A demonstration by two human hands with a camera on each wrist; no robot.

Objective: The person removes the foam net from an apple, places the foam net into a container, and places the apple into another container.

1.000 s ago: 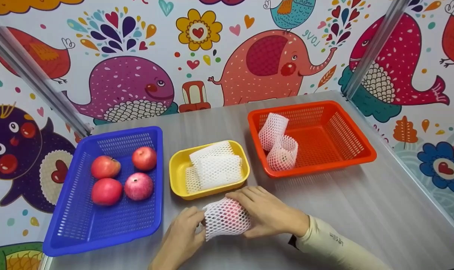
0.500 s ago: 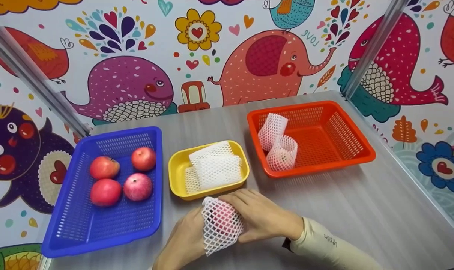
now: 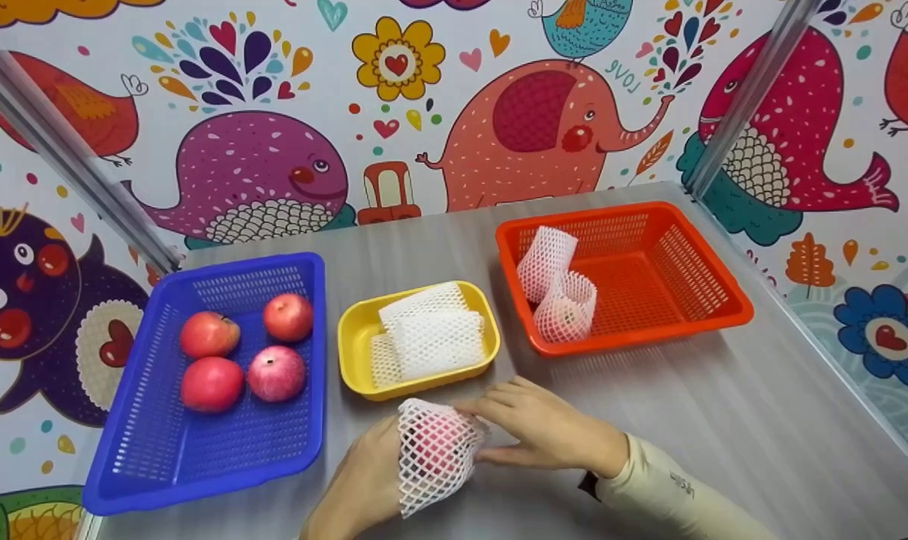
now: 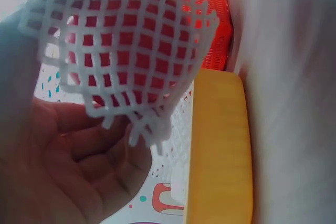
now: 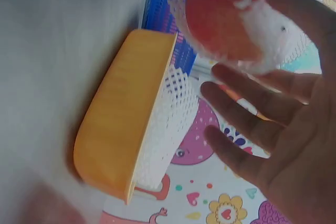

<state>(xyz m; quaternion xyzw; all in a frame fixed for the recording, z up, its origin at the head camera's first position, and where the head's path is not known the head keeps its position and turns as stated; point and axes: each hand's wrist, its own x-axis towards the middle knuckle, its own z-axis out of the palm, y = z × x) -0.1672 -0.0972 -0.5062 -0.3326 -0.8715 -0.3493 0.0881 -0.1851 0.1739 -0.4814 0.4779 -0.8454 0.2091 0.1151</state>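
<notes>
White foam net (image 3: 454, 469) around red apple (image 3: 434, 442), held by left hand (image 3: 360, 476) near yellow tub (image 3: 433, 385) in head view. Left wrist: fingers (image 4: 93, 140) curled under net. Right wrist: touched by right hand (image 5: 299, 140), 3 fingers loosely spread.

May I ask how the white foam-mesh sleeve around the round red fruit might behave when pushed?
The sleeve probably flexes easily: its mesh curves around the fruit. It looks light, being an open lattice.
</notes>
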